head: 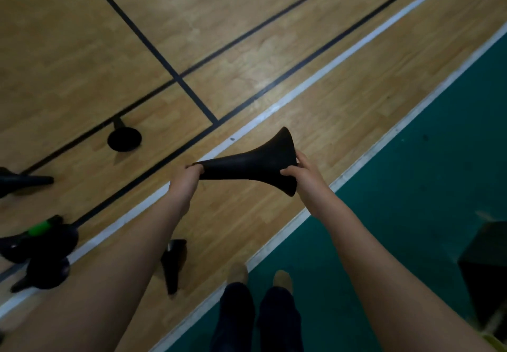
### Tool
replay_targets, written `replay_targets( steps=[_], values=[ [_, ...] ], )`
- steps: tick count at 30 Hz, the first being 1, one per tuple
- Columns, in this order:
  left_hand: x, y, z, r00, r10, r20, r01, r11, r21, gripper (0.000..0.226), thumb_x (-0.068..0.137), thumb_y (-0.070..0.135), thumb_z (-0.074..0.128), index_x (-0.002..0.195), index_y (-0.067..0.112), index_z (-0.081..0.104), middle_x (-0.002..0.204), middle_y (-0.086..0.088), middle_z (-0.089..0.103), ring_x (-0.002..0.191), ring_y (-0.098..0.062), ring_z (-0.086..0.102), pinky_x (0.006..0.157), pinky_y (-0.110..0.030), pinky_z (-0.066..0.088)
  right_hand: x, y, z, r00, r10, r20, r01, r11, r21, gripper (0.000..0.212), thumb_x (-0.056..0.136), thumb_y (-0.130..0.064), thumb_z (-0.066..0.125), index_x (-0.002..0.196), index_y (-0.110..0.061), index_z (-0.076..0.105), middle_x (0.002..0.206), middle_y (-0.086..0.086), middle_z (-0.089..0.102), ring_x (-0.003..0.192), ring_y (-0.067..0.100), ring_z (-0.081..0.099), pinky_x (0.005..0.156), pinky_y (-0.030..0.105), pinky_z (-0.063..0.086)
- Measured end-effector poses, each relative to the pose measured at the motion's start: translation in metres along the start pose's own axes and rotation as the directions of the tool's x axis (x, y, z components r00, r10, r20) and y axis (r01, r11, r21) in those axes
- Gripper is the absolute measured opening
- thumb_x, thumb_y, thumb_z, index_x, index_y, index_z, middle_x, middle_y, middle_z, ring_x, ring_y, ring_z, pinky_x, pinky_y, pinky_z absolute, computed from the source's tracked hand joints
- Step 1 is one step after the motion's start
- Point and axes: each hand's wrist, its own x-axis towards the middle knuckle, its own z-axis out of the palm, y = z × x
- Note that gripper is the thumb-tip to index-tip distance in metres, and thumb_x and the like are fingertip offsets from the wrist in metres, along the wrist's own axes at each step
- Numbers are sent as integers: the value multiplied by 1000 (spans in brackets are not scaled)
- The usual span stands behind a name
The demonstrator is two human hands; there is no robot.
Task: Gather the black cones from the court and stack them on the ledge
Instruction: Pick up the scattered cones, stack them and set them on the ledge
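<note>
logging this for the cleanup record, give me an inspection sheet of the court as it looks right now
surface: wood court floor with black and white lines, green border at right
job's things: one black cone held sideways in the air; upright cone on a black line; cone lying on its side near the left arm; more cones at the left edge
clutter: dark item with a green band among the left cones
grips: left hand on the cone's narrow tip, right hand on its wide base
cables: nothing seen
surroundings: dark box on the green border; ledge not in view
</note>
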Motion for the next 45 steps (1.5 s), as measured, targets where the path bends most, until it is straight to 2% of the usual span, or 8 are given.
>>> replay_targets(
  steps=[6, 15, 20, 25, 28, 35, 38, 45],
  values=[
    [-60, 37, -61, 991, 116, -60, -119, 992, -31, 36, 95, 23, 46, 129, 12, 48, 105, -2, 51, 100, -21, 50, 94, -40, 45, -53, -56, 19, 994, -95, 48, 96, 995, -21, 48, 88, -1, 52, 121, -36, 51, 118, 0, 61, 113, 23, 57, 99, 43, 46],
    [-136, 47, -148, 937, 271, -222, -280, 960, -8, 39, 96, 20, 46, 134, 14, 40, 93, 2, 48, 73, -11, 48, 59, -28, 39, -100, -125, 70, 961, -194, 197, 219, 969, -117, 59, 85, 5, 49, 132, -30, 46, 121, 3, 58, 113, 25, 54, 92, 39, 48],
    [-180, 25, -193, 889, 207, -408, -267, 959, -96, 37, 95, 20, 48, 131, 15, 42, 87, 4, 48, 69, -11, 46, 58, -28, 38, -123, -151, 104, 891, -228, 393, 290, 951, -107, 50, 89, 5, 47, 126, -28, 50, 114, 1, 61, 104, 17, 58, 75, 29, 48],
    [-227, -24, -228, 838, 52, -543, -226, 939, -259, 35, 92, 21, 52, 125, 16, 43, 91, -2, 53, 75, -19, 53, 61, -33, 44, -142, -151, 147, 794, -167, 584, 311, 937, -156, 51, 90, 1, 49, 132, -28, 47, 117, 2, 60, 108, 25, 58, 80, 36, 51],
    [-262, -64, -242, 770, -46, -636, -206, 926, -317, 33, 91, 24, 54, 122, 19, 44, 100, -5, 56, 81, -21, 57, 67, -36, 50, -160, -135, 175, 738, -101, 667, 300, 935, -191, 50, 92, -1, 50, 135, -27, 46, 118, 1, 60, 105, 21, 59, 86, 41, 52],
    [-369, -172, -266, 528, -228, -818, -124, 932, -340, 24, 94, 21, 55, 117, 17, 49, 111, -3, 56, 77, -12, 54, 56, -25, 38, -227, -69, 245, 555, 128, 822, 247, 918, -310, 60, 93, -6, 52, 146, -27, 38, 141, 0, 47, 122, 22, 51, 97, 43, 47],
    [-421, -228, -274, 424, -339, -840, -120, 898, -423, 27, 95, 23, 56, 120, 17, 50, 115, 0, 56, 83, -13, 53, 60, -26, 39, -277, -36, 278, 456, 218, 863, 281, 885, -372, 60, 93, -6, 52, 146, -27, 36, 135, -3, 48, 119, 23, 50, 103, 46, 44],
    [-504, -332, -272, 191, -497, -847, -136, 841, -524, 25, 91, 17, 59, 114, 10, 53, 110, 2, 54, 92, -17, 51, 73, -27, 36, -375, 36, 345, 294, 332, 896, 366, 827, -426, 51, 93, -5, 49, 140, -25, 46, 132, -1, 54, 118, 23, 53, 89, 41, 49]
  ],
)
